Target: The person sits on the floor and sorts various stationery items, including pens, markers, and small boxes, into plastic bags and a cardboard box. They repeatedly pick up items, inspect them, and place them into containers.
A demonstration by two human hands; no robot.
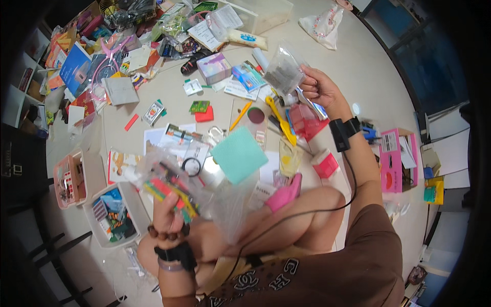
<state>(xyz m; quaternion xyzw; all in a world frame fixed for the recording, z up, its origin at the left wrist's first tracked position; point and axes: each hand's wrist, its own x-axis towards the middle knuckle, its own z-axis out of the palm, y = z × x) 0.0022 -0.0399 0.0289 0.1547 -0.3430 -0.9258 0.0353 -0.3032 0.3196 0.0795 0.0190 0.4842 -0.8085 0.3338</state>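
My left hand is closed around a clear plastic bag bunched up with red, green and yellow strip-like pieces, whose exact kind I cannot make out. Raised at the far right, my right hand pinches the edge of a small clear bag with dark grains in its lower part. On the floor between my hands lie a mint-green square sheet, a black ring, a yellow tool and an orange pencil-like stick. A pink glove-like thing rests by my leg.
A white bin and a pink-rimmed box stand at the left, filled with small items. A large heap of papers, packets and bags covers the far left. A pink box stands at the right; a white bag lies far back.
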